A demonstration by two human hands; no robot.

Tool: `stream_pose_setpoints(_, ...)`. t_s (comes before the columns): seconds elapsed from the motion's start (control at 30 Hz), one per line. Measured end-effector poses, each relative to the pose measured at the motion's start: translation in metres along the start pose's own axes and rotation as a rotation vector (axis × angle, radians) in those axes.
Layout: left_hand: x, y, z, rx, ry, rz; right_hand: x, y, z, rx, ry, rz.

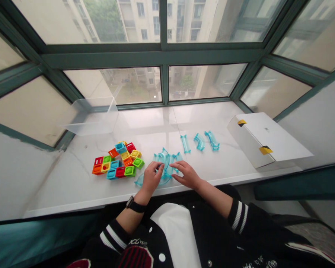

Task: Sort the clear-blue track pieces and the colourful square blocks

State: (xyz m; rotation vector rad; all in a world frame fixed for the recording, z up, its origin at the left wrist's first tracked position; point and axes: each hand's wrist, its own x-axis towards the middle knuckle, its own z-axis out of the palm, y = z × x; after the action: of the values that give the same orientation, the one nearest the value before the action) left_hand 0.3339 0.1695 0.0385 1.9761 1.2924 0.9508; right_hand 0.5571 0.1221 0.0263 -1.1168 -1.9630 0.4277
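Note:
My left hand (152, 178) and my right hand (186, 174) rest side by side on a heap of clear blue curved track pieces (165, 159) near the front edge of a white marble sill (72, 178). The left fingers curl round the edge of one blue piece. The right fingers lie flat and spread on the heap's right side. A black watch sits on my left wrist. To the left of the hands lies a cluster of coloured hollow cube blocks (117, 160) in red, orange, green, yellow and blue.
Three more blue track pieces (200, 142) lie apart to the right of the heap. A clear plastic bin (91, 115) stands at the back left by the window. A white box (264, 139) with yellow tape lies at the right end.

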Motion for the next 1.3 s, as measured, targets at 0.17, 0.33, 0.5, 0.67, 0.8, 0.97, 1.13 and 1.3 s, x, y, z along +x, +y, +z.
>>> stream_pose_setpoints(0.17,0.017,0.018,0.022,-0.008,-0.021,0.025,0.005,-0.001,-0.006,0.003,0.125,0.038)
stream_pose_setpoints(0.33,0.038,0.033,0.041,0.012,-0.064,0.109,0.005,0.006,-0.022,-0.032,0.213,0.073)
stream_pose_setpoints(0.5,0.056,0.045,0.065,-0.043,-0.152,0.188,0.002,0.021,-0.048,-0.090,0.268,0.148)
stream_pose_setpoints(0.67,0.073,0.058,0.095,-0.170,-0.209,0.160,-0.003,0.044,-0.075,-0.151,0.377,0.234)
stream_pose_setpoints(0.8,0.087,0.068,0.122,-0.255,-0.264,0.106,-0.006,0.066,-0.094,-0.196,0.425,0.293)
stream_pose_setpoints(0.97,0.107,0.074,0.154,-0.301,-0.328,0.043,-0.008,0.095,-0.107,-0.256,0.449,0.351)
stream_pose_setpoints(1.13,0.118,0.070,0.183,-0.402,-0.331,-0.051,-0.009,0.116,-0.109,-0.288,0.444,0.415)
stream_pose_setpoints(1.3,0.116,0.059,0.199,-0.455,-0.343,-0.093,-0.009,0.130,-0.107,-0.288,0.420,0.448)
